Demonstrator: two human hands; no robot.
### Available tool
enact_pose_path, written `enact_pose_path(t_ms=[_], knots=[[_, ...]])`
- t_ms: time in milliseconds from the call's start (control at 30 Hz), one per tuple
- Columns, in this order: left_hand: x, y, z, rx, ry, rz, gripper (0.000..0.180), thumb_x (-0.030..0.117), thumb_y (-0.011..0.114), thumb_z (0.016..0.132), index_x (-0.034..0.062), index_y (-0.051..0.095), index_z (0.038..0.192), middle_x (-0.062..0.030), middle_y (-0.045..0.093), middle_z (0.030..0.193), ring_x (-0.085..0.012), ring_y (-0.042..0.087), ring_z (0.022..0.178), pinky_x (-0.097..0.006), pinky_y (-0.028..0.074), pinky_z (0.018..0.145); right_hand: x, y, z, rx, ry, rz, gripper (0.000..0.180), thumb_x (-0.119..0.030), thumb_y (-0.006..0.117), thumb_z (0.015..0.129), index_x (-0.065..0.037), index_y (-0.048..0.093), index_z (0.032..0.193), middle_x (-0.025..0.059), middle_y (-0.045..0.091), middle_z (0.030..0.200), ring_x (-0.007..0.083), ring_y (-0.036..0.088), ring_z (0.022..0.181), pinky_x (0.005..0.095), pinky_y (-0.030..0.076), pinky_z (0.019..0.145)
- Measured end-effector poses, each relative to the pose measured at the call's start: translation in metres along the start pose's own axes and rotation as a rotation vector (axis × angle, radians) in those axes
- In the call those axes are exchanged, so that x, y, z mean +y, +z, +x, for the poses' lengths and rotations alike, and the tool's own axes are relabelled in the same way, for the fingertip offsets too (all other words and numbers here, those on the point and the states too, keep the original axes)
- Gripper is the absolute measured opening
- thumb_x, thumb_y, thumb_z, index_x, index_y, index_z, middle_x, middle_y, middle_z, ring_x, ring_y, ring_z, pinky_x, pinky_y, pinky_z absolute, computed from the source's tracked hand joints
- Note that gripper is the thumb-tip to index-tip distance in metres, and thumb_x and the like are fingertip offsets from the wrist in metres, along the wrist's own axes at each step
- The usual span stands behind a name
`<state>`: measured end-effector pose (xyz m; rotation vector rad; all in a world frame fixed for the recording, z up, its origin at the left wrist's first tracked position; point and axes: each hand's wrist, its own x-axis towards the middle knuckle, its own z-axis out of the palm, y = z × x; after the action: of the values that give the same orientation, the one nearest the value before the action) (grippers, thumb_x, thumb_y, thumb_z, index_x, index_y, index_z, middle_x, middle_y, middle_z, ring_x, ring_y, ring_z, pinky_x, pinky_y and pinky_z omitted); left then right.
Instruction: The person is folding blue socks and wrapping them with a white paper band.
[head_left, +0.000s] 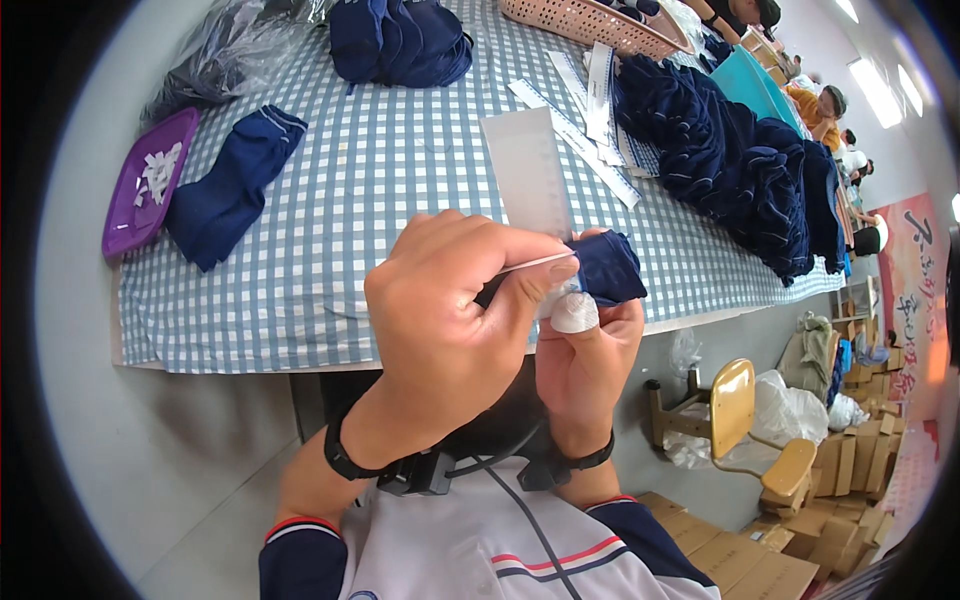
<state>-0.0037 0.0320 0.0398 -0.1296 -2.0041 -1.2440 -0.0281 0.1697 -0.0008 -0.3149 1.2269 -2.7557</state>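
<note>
My left hand (450, 290) is closed, thumb against forefinger, pinching the edge of a thin white strip (538, 263). Close beside it, my right hand (588, 365) grips a folded navy cloth piece (610, 268), and its thumb wears a white finger cot (574, 313). Both hands meet over the table's front edge. Just beyond them a long, frosted translucent sheet (527, 160) lies on the checked cloth; its near end passes behind my fingers, so I cannot tell whether it joins the strip.
The checked table (340, 200) bears a purple tray (122, 205) of small white pieces, a single navy piece (225, 190), a navy stack (400, 45), white printed strips (580, 140), a large navy heap (720, 150) and a pink basket (600, 28). A yellow chair (735, 410) stands right.
</note>
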Motion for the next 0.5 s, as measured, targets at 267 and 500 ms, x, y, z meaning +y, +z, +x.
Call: enact_pose_path(t_ms=[267, 500], knots=[[0.007, -0.002, 0.002, -0.010, 0.089, 0.009, 0.014, 0.005, 0.085, 0.078, 0.0054, 0.075, 0.087, -0.0049, 0.075, 0.084, -0.0158, 0.061, 0.067, -0.029, 0.045, 0.069, -0.002, 0.002, -0.006, 0.005, -0.017, 0.033, 0.073, -0.005, 0.084, 0.079, 0.004, 0.046, 0.141, 0.0152, 0.058, 0.135, 0.0230, 0.060, 0.121, 0.0381, 0.048, 0.106], [0.013, 0.000, 0.002, 0.160, 0.172, 0.136, 0.023, 0.016, 0.089, 0.071, 0.0117, 0.074, 0.087, 0.0001, 0.063, 0.089, -0.0222, 0.053, 0.087, -0.033, 0.044, 0.076, 0.001, -0.008, -0.001, -0.107, -0.094, 0.034, 0.075, -0.006, 0.076, 0.087, -0.005, 0.031, 0.148, 0.0143, 0.058, 0.129, 0.0236, 0.063, 0.119, 0.0387, 0.052, 0.104]])
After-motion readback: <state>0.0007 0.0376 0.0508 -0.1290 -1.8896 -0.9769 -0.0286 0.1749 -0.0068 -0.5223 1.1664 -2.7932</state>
